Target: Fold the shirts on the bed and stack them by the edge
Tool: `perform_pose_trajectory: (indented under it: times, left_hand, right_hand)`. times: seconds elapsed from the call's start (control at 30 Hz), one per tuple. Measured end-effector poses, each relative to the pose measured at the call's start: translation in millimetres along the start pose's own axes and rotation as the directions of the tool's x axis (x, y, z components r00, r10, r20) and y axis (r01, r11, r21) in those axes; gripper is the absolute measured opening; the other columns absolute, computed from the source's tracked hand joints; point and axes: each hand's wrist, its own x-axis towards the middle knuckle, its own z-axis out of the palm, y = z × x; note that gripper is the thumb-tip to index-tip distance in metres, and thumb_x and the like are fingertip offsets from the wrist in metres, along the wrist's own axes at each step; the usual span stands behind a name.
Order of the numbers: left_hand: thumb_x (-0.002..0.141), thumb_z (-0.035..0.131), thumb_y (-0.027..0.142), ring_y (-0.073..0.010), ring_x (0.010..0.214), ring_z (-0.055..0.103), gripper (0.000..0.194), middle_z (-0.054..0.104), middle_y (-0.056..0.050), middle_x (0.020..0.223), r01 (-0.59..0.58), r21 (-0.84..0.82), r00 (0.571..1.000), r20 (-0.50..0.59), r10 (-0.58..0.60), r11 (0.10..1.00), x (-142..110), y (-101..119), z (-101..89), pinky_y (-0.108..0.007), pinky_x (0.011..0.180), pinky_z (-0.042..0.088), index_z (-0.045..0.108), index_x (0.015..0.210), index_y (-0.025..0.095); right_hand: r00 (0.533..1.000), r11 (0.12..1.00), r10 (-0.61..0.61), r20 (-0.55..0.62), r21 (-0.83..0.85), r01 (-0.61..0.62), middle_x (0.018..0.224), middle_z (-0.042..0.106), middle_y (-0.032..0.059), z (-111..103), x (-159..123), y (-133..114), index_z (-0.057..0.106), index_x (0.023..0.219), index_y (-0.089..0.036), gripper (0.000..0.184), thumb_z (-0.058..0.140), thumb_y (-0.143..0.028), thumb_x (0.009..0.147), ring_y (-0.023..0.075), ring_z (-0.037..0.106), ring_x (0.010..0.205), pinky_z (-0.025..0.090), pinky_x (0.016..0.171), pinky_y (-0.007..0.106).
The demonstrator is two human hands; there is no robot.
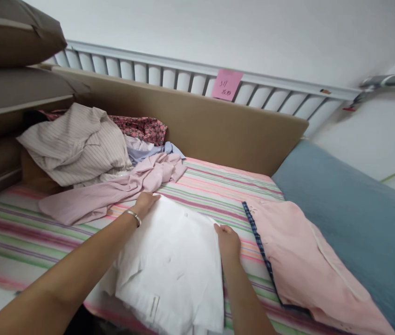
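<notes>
A white garment (173, 260), which looks like a shirt, is spread over the striped sheet in front of me, its lower part hanging toward me. My left hand (146, 204), with a bracelet on its wrist, pinches the far left corner. At the far right corner, the fingers of my right hand (228, 238) are closed on the edge. Small round spots like buttons show down the middle of the cloth. Just beyond my left hand lies a crumpled light pink garment (120, 186). Pink folded clothing (298, 246) with a dark blue checked edge rests to the right of my right hand.
A heap with a striped beige shirt (78, 139) and a red floral garment (145, 128) sits at the back left. Brown cushions (12, 37) are stacked beside it. Behind the striped sheet (214, 181) stands a brown board (197, 116), with a pink note (227, 84) above. Blue padding (351, 200) borders the right.
</notes>
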Motion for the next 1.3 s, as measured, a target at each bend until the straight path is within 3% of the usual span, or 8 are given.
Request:
perform_pose_trajectory:
  times: [0.17, 0.27, 0.37, 0.47, 0.6, 0.8, 1.07, 1.3]
  left_hand:
    - [0.079, 0.053, 0.038, -0.0194, 0.069, 0.061, 0.028, 0.067, -0.008, 0.074, -0.047, 0.036, 0.997, -0.053, 0.049, 0.998, -10.4, 4.6, -2.4, -0.026, 0.058, 0.039, 0.065, 0.080, 0.013]
    - [0.082, 0.054, 0.034, -0.0249, 0.101, 0.058, 0.036, 0.065, -0.014, 0.108, -0.138, 0.072, 0.979, -0.144, 0.147, 0.988, -37.7, 10.8, -15.3, -0.031, 0.082, 0.042, 0.060, 0.108, 0.011]
    - [0.087, 0.050, 0.035, -0.0251, 0.130, 0.037, 0.048, 0.047, -0.013, 0.139, -0.441, 0.229, 0.862, -0.162, 0.480, 0.868, -76.5, 9.4, -15.9, -0.038, 0.106, 0.028, 0.046, 0.131, 0.015]
    - [0.091, 0.040, 0.042, -0.0289, 0.137, 0.025, 0.047, 0.040, -0.010, 0.145, -0.646, 0.411, 0.712, 0.022, 0.702, 0.643, -105.9, -2.2, 0.3, -0.051, 0.110, 0.020, 0.045, 0.134, 0.022]
    - [0.091, 0.035, 0.046, -0.0365, 0.138, 0.020, 0.050, 0.031, -0.010, 0.150, -0.619, 0.498, 0.744, 0.122, 0.657, 0.608, -113.9, -22.6, 19.8, -0.062, 0.106, 0.019, 0.040, 0.138, 0.028]
    - [0.092, 0.030, 0.049, -0.0367, 0.139, 0.018, 0.052, 0.027, -0.008, 0.152, -0.612, 0.510, 0.744, 0.110, 0.659, 0.605, -107.6, -32.9, 23.4, -0.062, 0.107, 0.018, 0.036, 0.141, 0.031]
    - [0.090, 0.040, 0.048, -0.0367, 0.138, 0.020, 0.054, 0.028, -0.010, 0.152, -0.586, 0.498, 0.789, 0.171, 0.590, 0.640, -118.0, -36.1, 9.5, -0.062, 0.106, 0.019, 0.037, 0.140, 0.030]
    - [0.091, 0.040, 0.046, -0.0312, 0.138, 0.025, 0.052, 0.031, -0.009, 0.150, -0.526, 0.509, 0.819, 0.086, 0.568, 0.681, -180.7, -114.6, -39.5, -0.056, 0.108, 0.021, 0.039, 0.139, 0.027]
  right_hand:
    - [1.000, 0.988, 0.014, -0.015, -0.154, -0.017, 0.089, 0.070, 0.0079, -4.9, -4.8, -10.7, 0.066, 0.083, -0.024, 0.025, 0.048, -0.041, 0.079, 0.0243, 0.061, 0.081, 0.043, 0.069, 0.032]
    - [0.999, 0.981, -0.030, -0.023, -0.192, 0.025, 0.101, 0.068, 0.0126, -15.4, -16.4, -21.3, 0.064, 0.103, -0.017, 0.034, 0.049, -0.037, 0.080, 0.0271, 0.061, 0.091, 0.045, 0.078, 0.036]
    - [0.959, 0.939, -0.278, -0.052, -0.228, 0.259, 0.129, 0.054, 0.0165, -13.2, -38.7, -38.3, 0.048, 0.128, -0.011, 0.051, 0.042, -0.038, 0.086, 0.0270, 0.047, 0.121, 0.036, 0.099, 0.037]
    - [0.818, 0.762, -0.568, 0.090, -0.317, 0.564, 0.144, 0.038, 0.0120, 10.4, -58.7, -51.9, 0.044, 0.134, -0.016, 0.051, 0.033, -0.041, 0.091, 0.0252, 0.026, 0.137, 0.020, 0.111, 0.042]
    - [0.795, 0.661, -0.536, 0.283, -0.445, 0.604, 0.150, 0.028, 0.0075, 48.9, -60.1, -44.8, 0.035, 0.140, -0.028, 0.053, 0.032, -0.049, 0.092, 0.0271, 0.016, 0.140, 0.013, 0.111, 0.051]
    - [0.801, 0.622, -0.533, 0.275, -0.514, 0.590, 0.152, 0.023, 0.0078, 64.7, -43.8, -23.6, 0.027, 0.143, -0.030, 0.056, 0.029, -0.052, 0.092, 0.0265, 0.014, 0.141, 0.014, 0.111, 0.049]
    - [0.804, 0.625, -0.473, 0.360, -0.506, 0.594, 0.152, 0.023, 0.0099, 41.8, -62.7, -32.0, 0.029, 0.143, -0.027, 0.055, 0.028, -0.049, 0.093, 0.0268, 0.017, 0.140, 0.019, 0.110, 0.047]
    - [0.818, 0.609, -0.493, 0.298, -0.553, 0.569, 0.152, 0.024, 0.0083, -3.5, -137.0, 38.6, 0.033, 0.141, -0.027, 0.053, 0.033, -0.046, 0.092, 0.0248, 0.018, 0.140, 0.018, 0.111, 0.047]
